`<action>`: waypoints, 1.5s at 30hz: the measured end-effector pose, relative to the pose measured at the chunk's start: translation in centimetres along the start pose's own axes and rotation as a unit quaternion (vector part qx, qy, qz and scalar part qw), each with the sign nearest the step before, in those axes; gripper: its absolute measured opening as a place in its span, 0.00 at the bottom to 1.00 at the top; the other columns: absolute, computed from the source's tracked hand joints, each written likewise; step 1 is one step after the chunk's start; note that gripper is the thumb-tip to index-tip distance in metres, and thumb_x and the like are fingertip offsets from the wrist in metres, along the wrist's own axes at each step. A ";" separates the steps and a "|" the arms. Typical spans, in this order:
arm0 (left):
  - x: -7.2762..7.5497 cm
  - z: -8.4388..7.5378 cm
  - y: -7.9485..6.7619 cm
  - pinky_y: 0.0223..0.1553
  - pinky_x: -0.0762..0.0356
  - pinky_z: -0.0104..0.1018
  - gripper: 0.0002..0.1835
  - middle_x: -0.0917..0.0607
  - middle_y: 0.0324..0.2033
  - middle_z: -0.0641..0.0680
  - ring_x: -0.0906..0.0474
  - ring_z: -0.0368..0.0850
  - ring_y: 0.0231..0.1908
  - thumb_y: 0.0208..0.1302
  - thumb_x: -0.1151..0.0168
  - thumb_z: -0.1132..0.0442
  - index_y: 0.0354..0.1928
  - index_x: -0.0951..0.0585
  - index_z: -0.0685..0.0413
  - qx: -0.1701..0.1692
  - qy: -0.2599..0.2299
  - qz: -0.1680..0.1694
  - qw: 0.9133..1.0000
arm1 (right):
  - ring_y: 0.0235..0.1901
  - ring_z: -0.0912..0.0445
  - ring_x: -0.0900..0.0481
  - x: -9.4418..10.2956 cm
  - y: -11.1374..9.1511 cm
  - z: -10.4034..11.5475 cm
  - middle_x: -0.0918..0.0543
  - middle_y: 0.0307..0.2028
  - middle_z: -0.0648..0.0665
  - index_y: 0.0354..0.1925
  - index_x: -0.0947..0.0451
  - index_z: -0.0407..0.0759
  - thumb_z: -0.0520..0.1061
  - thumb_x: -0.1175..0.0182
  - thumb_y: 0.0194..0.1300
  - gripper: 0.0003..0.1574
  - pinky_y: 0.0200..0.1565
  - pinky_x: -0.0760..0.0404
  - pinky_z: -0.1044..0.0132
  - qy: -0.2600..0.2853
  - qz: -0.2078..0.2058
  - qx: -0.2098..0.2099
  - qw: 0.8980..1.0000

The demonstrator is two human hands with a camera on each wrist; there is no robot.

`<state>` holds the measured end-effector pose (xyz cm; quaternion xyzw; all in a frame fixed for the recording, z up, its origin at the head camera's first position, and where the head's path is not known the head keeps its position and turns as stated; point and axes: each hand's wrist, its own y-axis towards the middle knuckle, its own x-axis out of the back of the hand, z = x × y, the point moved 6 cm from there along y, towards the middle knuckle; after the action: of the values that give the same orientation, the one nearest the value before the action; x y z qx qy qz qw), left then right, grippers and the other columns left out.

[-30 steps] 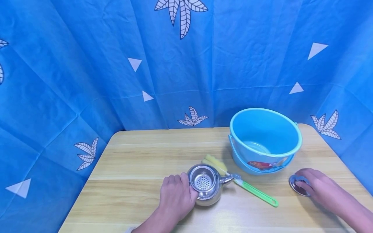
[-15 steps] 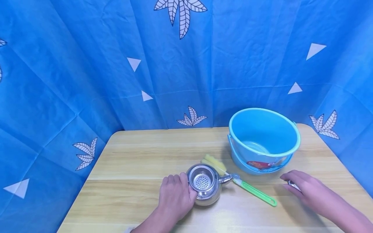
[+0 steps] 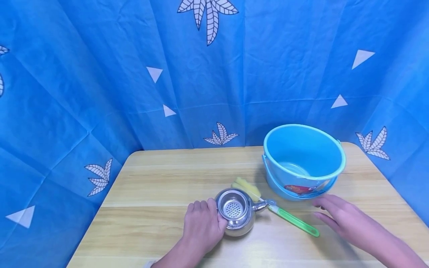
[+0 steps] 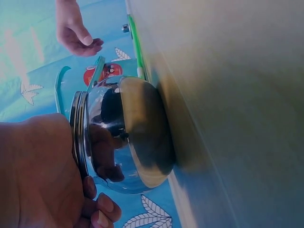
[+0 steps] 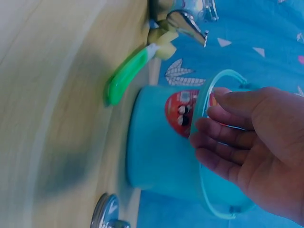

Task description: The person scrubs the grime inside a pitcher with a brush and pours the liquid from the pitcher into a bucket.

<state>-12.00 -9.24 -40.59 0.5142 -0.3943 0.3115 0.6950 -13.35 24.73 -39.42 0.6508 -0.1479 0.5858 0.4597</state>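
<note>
My left hand (image 3: 203,226) grips the handle side of a shiny steel teapot (image 3: 239,227) standing on the table. The teapot's top is uncovered, showing a perforated strainer (image 3: 232,209) inside, and its spout points right. Beside it lies a sponge brush with a green handle (image 3: 298,222) and a yellow sponge head (image 3: 247,188), passing behind the spout. Holding nothing, my right hand (image 3: 345,219) hovers above the table right of the brush, with fingers loosely bent. The steel lid (image 5: 106,211) rests on the table in the right wrist view; that hand hides it in the head view.
A light blue bucket (image 3: 303,178) with its handle folded down stands at the back right, near the right hand. The wood-look table (image 3: 161,186) is backed by blue patterned cloth (image 3: 201,82) around its far and side edges.
My right hand has let go of the lid on the right and moved left toward the brush handle, its fingers loosening. The left hand and teapot have stayed in place.
</note>
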 end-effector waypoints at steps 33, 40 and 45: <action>-0.1 0.0 -0.1 0.26 0.48 0.34 0.15 0.38 0.15 0.47 0.43 0.44 0.19 0.54 0.46 0.49 0.25 0.36 0.50 -0.003 0.007 -0.015 1.000 | 0.47 0.60 0.18 1.1 4.6 5.8 0.16 0.46 0.57 0.51 0.18 0.53 0.60 0.47 0.78 0.18 0.45 0.13 0.62 0.018 -0.026 0.083 0.996; 0.0 0.0 0.0 0.26 0.48 0.34 0.15 0.38 0.14 0.47 0.43 0.44 0.18 0.53 0.46 0.50 0.24 0.36 0.50 -0.005 0.005 -0.026 1.000 | 0.45 0.60 0.18 0.9 5.4 6.6 0.16 0.46 0.56 0.51 0.17 0.51 0.64 0.62 0.80 0.31 0.44 0.13 0.64 0.032 -0.044 0.108 0.993; 0.2 0.0 0.0 0.26 0.48 0.34 0.15 0.38 0.14 0.47 0.43 0.44 0.18 0.53 0.46 0.50 0.24 0.37 0.50 -0.003 0.000 -0.026 1.000 | 0.42 0.62 0.20 0.5 6.0 7.2 0.16 0.44 0.56 0.50 0.17 0.49 0.64 0.58 0.80 0.29 0.43 0.14 0.65 0.030 -0.041 0.111 0.993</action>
<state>-11.91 -9.26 -40.46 0.5221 -0.3819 0.2921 0.7045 -13.12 16.16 -35.58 0.6853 -0.0414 0.5984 0.4129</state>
